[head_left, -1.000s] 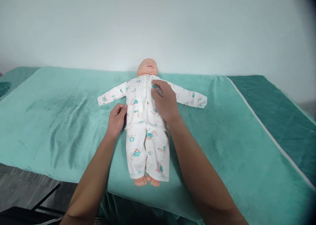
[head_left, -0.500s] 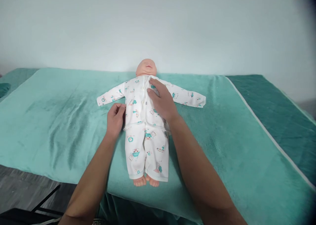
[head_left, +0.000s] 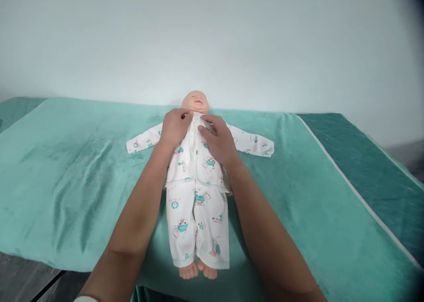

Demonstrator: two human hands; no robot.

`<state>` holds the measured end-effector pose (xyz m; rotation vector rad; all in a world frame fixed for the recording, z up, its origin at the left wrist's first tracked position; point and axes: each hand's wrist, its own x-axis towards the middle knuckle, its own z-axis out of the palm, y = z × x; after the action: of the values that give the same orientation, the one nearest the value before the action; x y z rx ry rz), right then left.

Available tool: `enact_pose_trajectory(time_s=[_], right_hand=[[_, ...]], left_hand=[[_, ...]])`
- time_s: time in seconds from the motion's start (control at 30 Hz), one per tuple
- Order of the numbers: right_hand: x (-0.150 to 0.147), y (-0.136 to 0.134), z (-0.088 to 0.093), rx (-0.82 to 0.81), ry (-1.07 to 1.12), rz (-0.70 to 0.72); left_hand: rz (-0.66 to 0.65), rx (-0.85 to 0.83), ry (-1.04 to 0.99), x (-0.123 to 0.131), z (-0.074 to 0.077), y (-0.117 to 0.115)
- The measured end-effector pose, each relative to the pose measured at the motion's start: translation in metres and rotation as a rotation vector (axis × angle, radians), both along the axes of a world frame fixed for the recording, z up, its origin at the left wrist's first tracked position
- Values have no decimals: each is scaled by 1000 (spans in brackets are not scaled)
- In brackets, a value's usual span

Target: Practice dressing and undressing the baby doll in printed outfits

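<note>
A baby doll lies on its back, feet toward me, in a white printed baby shirt and matching trousers. My left hand is at the collar on the left side of the front opening, its thumb and fingers closed on the shirt's edge. On the other side of the opening, my right hand rests on the upper chest, thumb apart from the fingers. Small buttons run down the shirt's front between the hands. Both sleeves stretch outward, and the doll's bare feet stick out of the trouser legs.
A light green plush cloth covers the table beneath the doll. Darker green cloth with a pale border lies to the right. Behind the doll's head rises a white wall. Grey floor shows at the lower left.
My left hand has moved up from the doll's side to the collar. My right hand stays on the upper chest. The view has tilted slightly, so the doll sits lower.
</note>
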<state>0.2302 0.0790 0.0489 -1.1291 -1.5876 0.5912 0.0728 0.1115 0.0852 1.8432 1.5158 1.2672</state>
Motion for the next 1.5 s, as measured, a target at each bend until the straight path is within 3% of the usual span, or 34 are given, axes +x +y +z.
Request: enact_pose_trajectory(time_s=[0.17, 0.37, 0.5, 0.67, 0.8, 1.27, 1.5], right_hand=[[-7, 26, 1, 20, -70, -152], [-13, 35, 12, -80, -162, -236], [-6, 36, 13, -124, -141, -188], [-3, 39, 14, -105, 126, -89], [-7, 36, 14, -124, 282, -3], [-3, 34, 11, -149, 298, 97], [-1, 34, 12, -153, 154, 84]], left_hand=[[14, 3, 77, 7, -2, 6], [-14, -37, -20, 6, -8, 6], [-33, 25, -110, 7, -8, 3], [-42, -10, -361, 16, -2, -1], [-73, -67, -405, 19, -4, -1], [-92, -14, -371, 13, -12, 2], [-109, -70, -374, 12, -11, 2]])
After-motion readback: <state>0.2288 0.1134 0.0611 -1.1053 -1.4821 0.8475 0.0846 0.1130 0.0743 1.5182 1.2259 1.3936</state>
